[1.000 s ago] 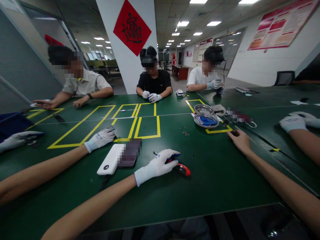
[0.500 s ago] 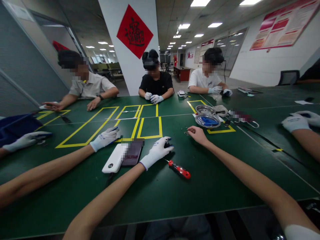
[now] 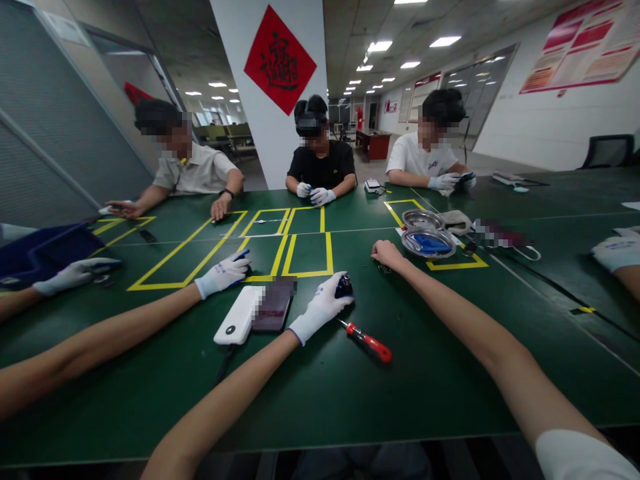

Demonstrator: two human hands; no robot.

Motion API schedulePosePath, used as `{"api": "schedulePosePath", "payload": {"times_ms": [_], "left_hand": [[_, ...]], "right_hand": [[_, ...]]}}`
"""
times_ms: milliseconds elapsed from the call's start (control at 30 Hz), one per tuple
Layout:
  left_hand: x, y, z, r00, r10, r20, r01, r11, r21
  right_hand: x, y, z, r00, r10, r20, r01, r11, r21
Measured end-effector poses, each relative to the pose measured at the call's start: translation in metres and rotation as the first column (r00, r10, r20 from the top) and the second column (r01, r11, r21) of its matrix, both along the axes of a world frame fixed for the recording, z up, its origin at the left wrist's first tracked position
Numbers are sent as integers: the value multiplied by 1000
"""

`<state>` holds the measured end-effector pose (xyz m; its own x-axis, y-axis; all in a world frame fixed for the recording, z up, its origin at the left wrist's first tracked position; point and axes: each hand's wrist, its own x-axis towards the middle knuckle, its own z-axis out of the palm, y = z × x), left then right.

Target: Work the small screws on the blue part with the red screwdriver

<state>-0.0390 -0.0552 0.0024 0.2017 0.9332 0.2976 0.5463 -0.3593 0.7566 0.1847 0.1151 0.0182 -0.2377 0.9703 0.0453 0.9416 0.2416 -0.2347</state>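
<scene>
My left hand (image 3: 320,307), in a white glove, is closed round a small dark blue-black part (image 3: 344,287) on the green table (image 3: 440,373). A red-handled screwdriver (image 3: 369,341) lies loose just right of that hand. My bare right hand (image 3: 387,253) reaches forward, its fingers bunched and pressed down on several tiny screws (image 3: 385,269); I cannot see what they hold. A white power bank (image 3: 239,324) and a dark phone (image 3: 273,308) lie left of my left hand.
A neighbour's gloved hand (image 3: 223,273) rests left of the phone, and another gloved hand (image 3: 75,273) is further left. Two metal dishes (image 3: 427,241) stand beyond my right hand. Yellow tape boxes (image 3: 307,255) mark the table. Three people sit opposite.
My left hand let go of the screwdriver, moved forward and closed on the small dark part. My right hand swept left from the yellow tape corner to the tiny screws.
</scene>
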Motion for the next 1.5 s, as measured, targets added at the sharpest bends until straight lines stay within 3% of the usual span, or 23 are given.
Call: {"api": "schedulePosePath", "payload": {"times_ms": [167,300,500,633,800,900,933,1000,1067,1233,1500], "left_hand": [[3,-4,4,1000,22,15,-22,1000,0],[7,-3,9,984,60,169,-50,997,-62],[23,20,8,846,20,532,28,996,-82],[33,31,8,798,49,601,39,990,-133],[35,41,-1,790,67,609,41,986,-161],[31,49,-10,778,57,625,91,975,-202],[29,51,-13,768,47,639,114,972,-207],[27,54,-15,743,16,669,165,964,-207],[26,55,-16,718,-4,696,209,955,-211],[26,54,-13,656,51,753,204,948,-243],[26,53,-13,623,66,779,217,943,-253]], "right_hand": [[-5,-5,3,995,26,101,-26,1000,0],[-5,-9,8,989,34,142,-33,999,-13],[-8,-12,12,988,15,155,-13,1000,-12],[-11,-16,13,992,19,125,-20,1000,1],[-12,-31,16,999,54,-3,-53,995,87],[-18,-51,14,977,159,-140,-138,979,151],[-21,-60,12,949,223,-222,-188,967,170],[-26,-77,7,819,360,-447,-280,931,236],[-31,-91,1,698,428,-574,-296,902,314],[-39,-102,-10,675,469,-569,-247,871,425],[-38,-99,-15,698,454,-553,-207,868,452]]}}
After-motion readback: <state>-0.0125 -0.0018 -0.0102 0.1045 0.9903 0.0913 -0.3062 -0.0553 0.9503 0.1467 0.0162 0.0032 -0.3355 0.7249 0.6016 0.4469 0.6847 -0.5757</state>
